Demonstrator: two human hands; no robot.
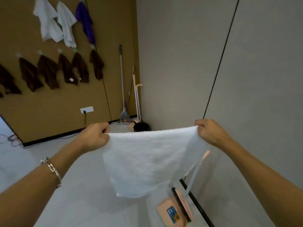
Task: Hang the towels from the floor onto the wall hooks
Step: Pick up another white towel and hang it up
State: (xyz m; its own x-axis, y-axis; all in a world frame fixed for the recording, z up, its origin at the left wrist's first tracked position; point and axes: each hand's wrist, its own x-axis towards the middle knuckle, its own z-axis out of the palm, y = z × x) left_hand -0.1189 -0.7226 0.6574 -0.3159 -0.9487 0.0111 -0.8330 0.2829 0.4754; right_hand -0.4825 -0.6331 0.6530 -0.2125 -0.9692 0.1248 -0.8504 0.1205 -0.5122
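Note:
A white towel (147, 159) hangs spread out in front of me, stretched by its top edge. My left hand (95, 136) pinches its upper left corner and my right hand (211, 132) pinches the upper right corner. On the brown wall at the upper left, two white towels (49, 23) and a purple towel (86, 22) hang from a top row of hooks. Below them several dark brown towels (67, 69) hang from small round hooks (59, 50).
A pink broom and dustpan (178, 208) lean against the grey wall at the lower right. Mop handles (122, 82) and a dark round object (141, 126) stand in the corner. A wall socket (86, 109) with a cable sits low on the brown wall.

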